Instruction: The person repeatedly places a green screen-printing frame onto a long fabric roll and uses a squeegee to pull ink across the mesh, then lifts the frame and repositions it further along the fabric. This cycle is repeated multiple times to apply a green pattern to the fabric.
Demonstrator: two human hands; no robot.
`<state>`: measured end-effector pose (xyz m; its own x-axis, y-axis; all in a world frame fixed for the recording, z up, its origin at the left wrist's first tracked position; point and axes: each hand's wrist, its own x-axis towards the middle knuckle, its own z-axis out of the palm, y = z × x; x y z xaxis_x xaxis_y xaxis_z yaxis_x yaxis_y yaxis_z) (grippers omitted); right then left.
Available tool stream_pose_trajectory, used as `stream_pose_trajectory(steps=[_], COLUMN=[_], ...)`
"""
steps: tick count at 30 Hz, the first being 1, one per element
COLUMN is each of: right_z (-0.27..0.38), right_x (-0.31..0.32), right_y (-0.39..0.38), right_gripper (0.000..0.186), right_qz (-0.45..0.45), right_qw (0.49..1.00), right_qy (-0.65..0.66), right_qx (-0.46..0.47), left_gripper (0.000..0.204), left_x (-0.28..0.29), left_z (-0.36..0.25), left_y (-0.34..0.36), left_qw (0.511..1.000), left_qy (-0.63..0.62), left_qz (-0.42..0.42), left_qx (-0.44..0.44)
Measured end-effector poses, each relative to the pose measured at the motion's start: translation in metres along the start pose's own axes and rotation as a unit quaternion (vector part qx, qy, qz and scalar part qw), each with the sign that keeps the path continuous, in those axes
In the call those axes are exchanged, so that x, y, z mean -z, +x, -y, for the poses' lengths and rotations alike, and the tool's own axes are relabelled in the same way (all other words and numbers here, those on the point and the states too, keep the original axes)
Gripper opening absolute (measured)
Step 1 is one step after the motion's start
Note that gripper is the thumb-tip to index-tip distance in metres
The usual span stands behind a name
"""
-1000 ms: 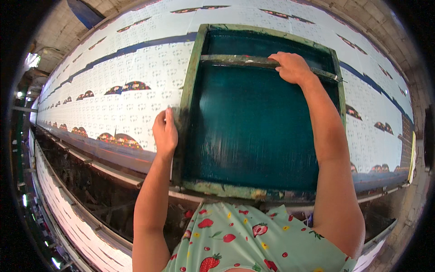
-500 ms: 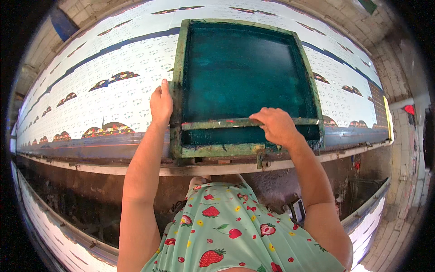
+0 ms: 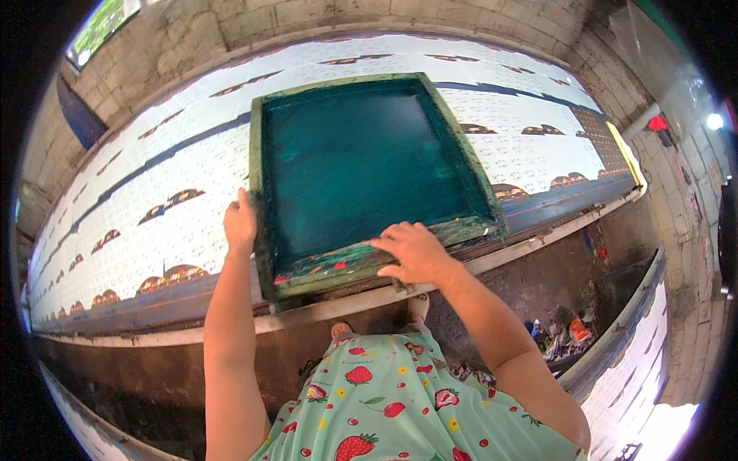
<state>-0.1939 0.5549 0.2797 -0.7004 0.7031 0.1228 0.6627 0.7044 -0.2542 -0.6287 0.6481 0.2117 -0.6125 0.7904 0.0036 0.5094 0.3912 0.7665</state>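
A green-stained wooden printing screen [image 3: 338, 86] with dark teal ink over its mesh lies on a long printed cloth. My left hand [image 3: 240, 224] is closed on the left side rail, thumb pointing up. At the near end of the screen, a squeegee [image 3: 327, 263], a long bar with red and green stains, lies along the near rail. My right hand [image 3: 419, 253] holds the squeegee from above, its fingers over the bar and the thumb on the near side. The undersides of both hands are hidden.
White patterned cloth [image 3: 207, 169] with dark arch motifs covers the long table, whose pale front rail [image 3: 184, 336] runs just before my feet. Behind me stands another cloth-covered table [image 3: 615, 346]. Scraps [image 3: 565, 334] lie on the floor at right. A block wall [image 3: 307, 31] closes the far side.
The squeegee has come toward me to the near rail, with my right hand moving along. The view has shifted, and the screen now appears farther left and turned at an angle.
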Motion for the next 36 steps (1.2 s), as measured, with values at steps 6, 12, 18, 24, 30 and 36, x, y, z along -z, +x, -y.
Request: stream_pose_trajectory(steps=[6, 12, 18, 24, 30, 36], right_z=[-0.036, -0.125, -0.225, -0.268, -0.290, -0.294], right_x=[0.002, 0.048, 0.061, 0.035, 0.017, 0.009], right_y=[-0.032, -0.086, -0.118, -0.106, -0.100, -0.108], right_gripper=[0.054, 0.031, 0.044, 0.059, 0.060, 0.052], right_qz=[-0.062, -0.237, -0.254, -0.212, -0.276, -0.330], right_qw=[0.989, 0.953, 0.941, 0.932, 0.831, 0.726], right_qy=[0.083, 0.180, 0.201, 0.260, 0.444, 0.560], right_qx=[0.103, 0.054, -0.094, -0.138, -0.189, -0.227], left_gripper=[0.090, 0.077, 0.055, 0.054, 0.070, 0.085], left_x=[-0.008, 0.006, -0.004, -0.015, -0.003, 0.002], left_z=[0.004, 0.046, 0.023, -0.005, 0.013, -0.004], left_y=[0.011, 0.029, 0.021, 0.009, 0.014, 0.007], left_qw=[0.999, 0.995, 0.946, 0.958, 0.995, 0.977], left_qy=[-0.001, 0.071, 0.287, 0.255, 0.081, -0.156], left_qz=[-0.014, -0.060, -0.147, -0.132, -0.058, 0.021], left_qx=[0.033, 0.024, -0.022, -0.009, 0.018, 0.143])
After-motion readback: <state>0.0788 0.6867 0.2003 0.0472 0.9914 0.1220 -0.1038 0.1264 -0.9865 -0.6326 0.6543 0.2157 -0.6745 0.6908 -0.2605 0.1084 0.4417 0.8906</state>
